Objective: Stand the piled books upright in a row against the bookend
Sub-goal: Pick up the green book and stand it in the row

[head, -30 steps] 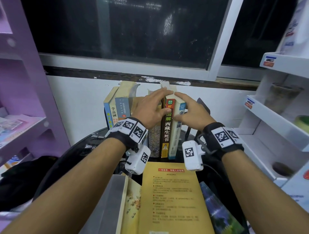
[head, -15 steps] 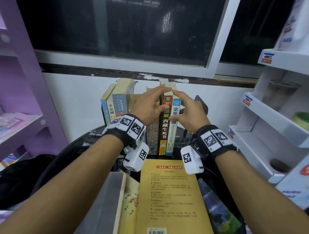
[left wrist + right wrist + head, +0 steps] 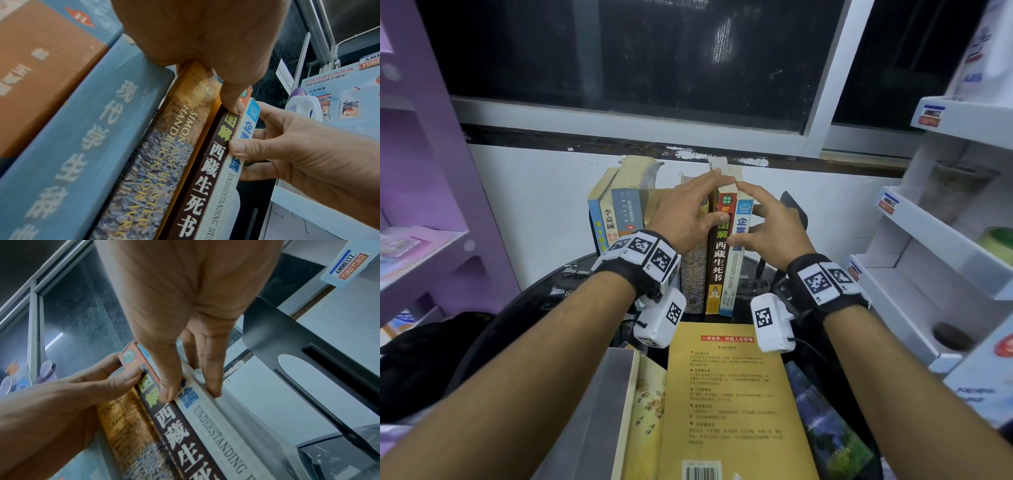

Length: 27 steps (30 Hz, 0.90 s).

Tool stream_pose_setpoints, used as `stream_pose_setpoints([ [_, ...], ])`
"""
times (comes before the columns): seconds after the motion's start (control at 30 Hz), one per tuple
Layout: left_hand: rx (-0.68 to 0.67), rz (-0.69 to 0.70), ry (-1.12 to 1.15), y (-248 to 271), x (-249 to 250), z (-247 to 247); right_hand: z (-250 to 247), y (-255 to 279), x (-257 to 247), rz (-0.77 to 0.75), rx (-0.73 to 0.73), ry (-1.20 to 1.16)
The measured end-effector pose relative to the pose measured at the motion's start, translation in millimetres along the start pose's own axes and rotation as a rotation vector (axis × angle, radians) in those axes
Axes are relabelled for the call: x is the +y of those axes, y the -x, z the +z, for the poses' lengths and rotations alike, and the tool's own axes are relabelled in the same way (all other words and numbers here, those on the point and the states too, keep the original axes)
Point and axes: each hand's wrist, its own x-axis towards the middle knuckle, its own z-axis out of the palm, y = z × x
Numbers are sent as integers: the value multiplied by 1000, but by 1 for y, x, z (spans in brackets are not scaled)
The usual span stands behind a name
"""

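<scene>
Nearest the viewer, part of the pile is not yet dealt with: a yellow paperback (image 3: 726,404) lies flat, back cover up, on top of other flat books, among them a flower-patterned book (image 3: 645,411) to its left and a book with a landscape cover (image 3: 828,431) to its right, all on the dark round surface (image 3: 544,291). So at least three volumes, perhaps more underneath, are still to be stood up.

Beyond them the row is well under way. At its right end stand a brown-spined book (image 3: 717,253) and a white-spined book marked "Understanding Business" (image 3: 734,270), side by side and roughly upright, with a book with a mottled gold spine (image 3: 164,146) just to their left.

The left hand (image 3: 685,219) reaches over that mottled book, thumb tip pressed on the brown spine and fingers laid over the top edges; it steadies more than it grasps. The right hand (image 3: 767,229) pinches the white-spined book, thumb on the spine and fingers curled along its outer cover.

Further left stand three more books (image 3: 616,216), leaning somewhat. The black metal bookend (image 3: 308,344) rises just beyond the right hand; from the right wrist view there seems to be a gap between it and the white-spined book, so the row probably needs closing up.
</scene>
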Motion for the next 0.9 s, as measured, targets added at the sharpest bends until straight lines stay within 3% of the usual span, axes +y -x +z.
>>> stream_pose_setpoints([
  [0.47,-51,-39,95,9,2,-11,6,11,-12,78,-15,96],
  [0.9,-100,-42,-7,45,14,-35,-6,37,-40,115,-76,134],
])
